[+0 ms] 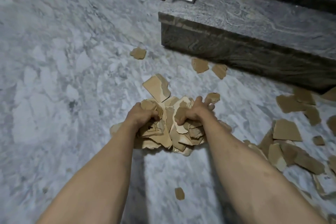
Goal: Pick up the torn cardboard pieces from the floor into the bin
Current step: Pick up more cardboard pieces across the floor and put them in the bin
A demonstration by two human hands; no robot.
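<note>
Left hand (143,114): curled round the left side of a cardboard bundle (171,129).
Right hand (195,111): clutching its right side.
Loose pieces (286,131): scattered on the marble floor (63,78), near the stone step (254,42).

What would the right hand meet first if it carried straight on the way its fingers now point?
The right hand grips the cardboard bundle, fingers pointing forward and a little right. Likely first is the small cardboard scrap at its fingertips; they may already touch it. Further on stands the stone step.
</note>
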